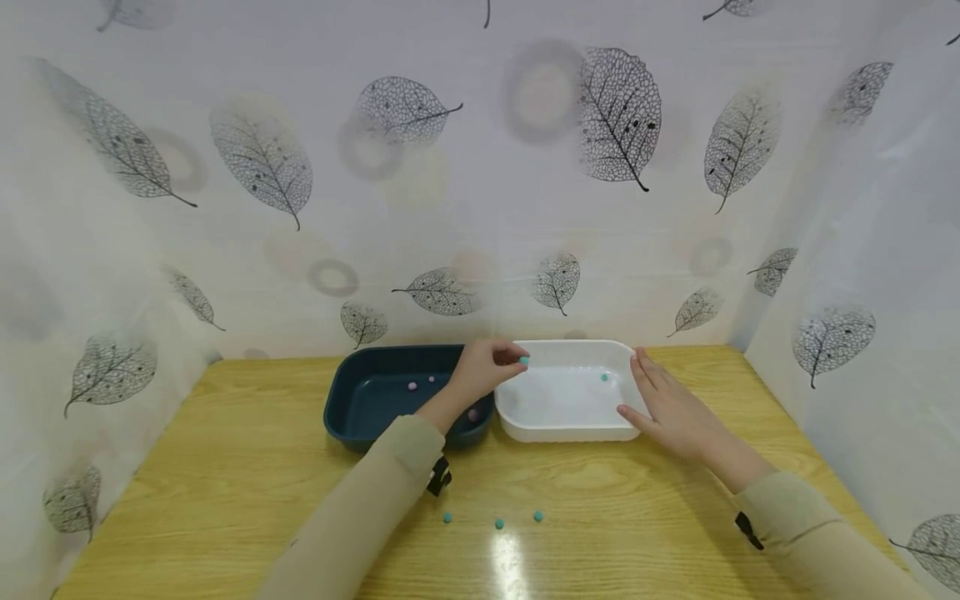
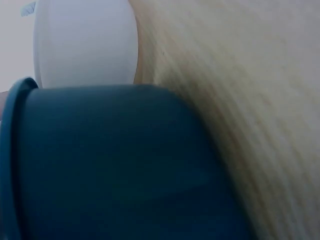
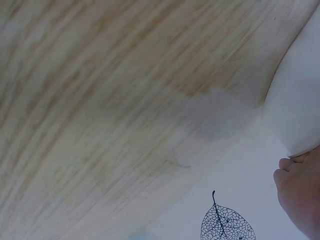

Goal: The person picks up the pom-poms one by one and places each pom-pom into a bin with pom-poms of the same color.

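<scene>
My left hand [image 1: 483, 365] pinches a small teal ball [image 1: 524, 361] between thumb and fingertips, over the left side of the white basin [image 1: 566, 432]. The forearm crosses above the dark blue basin [image 1: 360, 429], which holds several small pinkish balls [image 1: 412, 386]. One teal bead-like ball [image 1: 604, 377] lies inside the white basin. My right hand [image 1: 671, 412] rests with straight fingers on the white basin's right rim; in the right wrist view, part of that hand [image 3: 302, 192] shows against the basin's wall [image 3: 295, 100].
Three teal balls [image 1: 499, 523] lie in a loose row on the wooden table [image 1: 615, 533], in front of the basins. The two basins stand side by side near the back edge. A leaf-patterned sheet [image 1: 480, 208] hangs behind and at both sides.
</scene>
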`<action>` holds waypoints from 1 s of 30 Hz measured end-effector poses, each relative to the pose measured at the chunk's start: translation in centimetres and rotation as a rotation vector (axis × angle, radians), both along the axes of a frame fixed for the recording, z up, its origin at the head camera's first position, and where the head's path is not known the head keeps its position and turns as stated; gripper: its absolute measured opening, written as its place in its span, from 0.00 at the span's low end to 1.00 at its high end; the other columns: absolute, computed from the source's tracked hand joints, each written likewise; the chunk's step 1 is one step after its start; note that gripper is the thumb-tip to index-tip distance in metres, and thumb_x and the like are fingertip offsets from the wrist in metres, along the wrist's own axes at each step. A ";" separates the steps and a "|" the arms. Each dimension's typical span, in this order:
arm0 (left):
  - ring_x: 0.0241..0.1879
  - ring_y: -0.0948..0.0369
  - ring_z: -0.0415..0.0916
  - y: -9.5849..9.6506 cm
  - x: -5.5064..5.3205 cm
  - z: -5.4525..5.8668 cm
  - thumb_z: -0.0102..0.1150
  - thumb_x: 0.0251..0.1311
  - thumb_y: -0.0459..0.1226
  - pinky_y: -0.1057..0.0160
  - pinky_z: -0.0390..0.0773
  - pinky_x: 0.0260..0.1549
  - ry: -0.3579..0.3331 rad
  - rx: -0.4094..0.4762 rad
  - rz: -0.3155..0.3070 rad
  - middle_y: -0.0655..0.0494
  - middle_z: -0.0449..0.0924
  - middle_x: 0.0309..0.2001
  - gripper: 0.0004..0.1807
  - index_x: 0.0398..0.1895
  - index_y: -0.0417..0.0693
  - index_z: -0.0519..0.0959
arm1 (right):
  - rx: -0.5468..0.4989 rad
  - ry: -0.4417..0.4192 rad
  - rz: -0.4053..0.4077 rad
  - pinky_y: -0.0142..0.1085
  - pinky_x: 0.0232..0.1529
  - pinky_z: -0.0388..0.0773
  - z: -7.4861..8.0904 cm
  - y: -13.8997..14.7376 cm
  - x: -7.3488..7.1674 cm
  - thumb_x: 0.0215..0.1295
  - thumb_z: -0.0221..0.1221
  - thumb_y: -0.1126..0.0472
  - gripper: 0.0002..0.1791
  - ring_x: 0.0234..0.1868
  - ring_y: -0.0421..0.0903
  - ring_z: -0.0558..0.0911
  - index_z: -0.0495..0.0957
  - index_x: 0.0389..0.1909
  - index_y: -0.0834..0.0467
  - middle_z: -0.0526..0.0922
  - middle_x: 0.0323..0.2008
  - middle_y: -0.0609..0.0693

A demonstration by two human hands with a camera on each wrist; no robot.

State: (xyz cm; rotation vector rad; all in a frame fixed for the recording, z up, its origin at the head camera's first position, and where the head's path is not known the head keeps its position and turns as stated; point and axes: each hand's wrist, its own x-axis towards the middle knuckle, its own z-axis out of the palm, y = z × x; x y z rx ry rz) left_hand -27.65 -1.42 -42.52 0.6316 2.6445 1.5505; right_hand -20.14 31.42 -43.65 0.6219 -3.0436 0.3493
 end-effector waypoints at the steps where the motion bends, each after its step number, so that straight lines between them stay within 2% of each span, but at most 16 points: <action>1: 0.48 0.50 0.89 0.1 -0.3 0.0 0.71 0.67 0.33 0.63 0.89 0.46 -0.002 -0.007 0.008 0.45 0.92 0.47 0.09 0.48 0.41 0.91 | 0.000 0.000 -0.001 0.65 0.81 0.55 0.0 0.0 0.0 0.82 0.52 0.41 0.51 0.84 0.72 0.50 0.43 0.82 0.75 0.40 0.85 0.71; 6: 0.49 0.50 0.89 0.5 -1.3 0.0 0.70 0.68 0.33 0.60 0.89 0.48 -0.007 -0.031 0.031 0.45 0.92 0.47 0.09 0.49 0.42 0.91 | 0.006 0.002 -0.005 0.65 0.81 0.55 0.2 -0.1 0.0 0.82 0.52 0.41 0.51 0.84 0.71 0.51 0.44 0.82 0.75 0.41 0.85 0.71; 11: 0.47 0.50 0.89 0.9 -1.7 -0.1 0.71 0.67 0.32 0.61 0.89 0.45 -0.004 -0.037 0.031 0.45 0.92 0.46 0.09 0.48 0.41 0.91 | 0.001 0.009 -0.003 0.66 0.81 0.56 0.1 0.0 0.0 0.81 0.53 0.41 0.51 0.84 0.72 0.51 0.45 0.82 0.75 0.41 0.84 0.71; 20: 0.47 0.49 0.89 1.0 -1.8 -0.3 0.71 0.67 0.32 0.62 0.89 0.45 -0.005 -0.026 0.036 0.44 0.92 0.46 0.09 0.48 0.40 0.90 | -0.011 0.017 0.004 0.66 0.81 0.55 -0.1 0.0 0.0 0.81 0.53 0.42 0.50 0.84 0.72 0.51 0.45 0.82 0.76 0.41 0.84 0.72; 30: 0.47 0.50 0.89 0.8 -1.7 0.0 0.71 0.67 0.32 0.61 0.89 0.47 -0.004 -0.036 0.044 0.44 0.92 0.45 0.11 0.50 0.39 0.89 | -0.006 -0.016 -0.009 0.65 0.82 0.52 -0.2 0.1 -0.1 0.82 0.51 0.40 0.51 0.84 0.71 0.48 0.41 0.83 0.74 0.38 0.85 0.70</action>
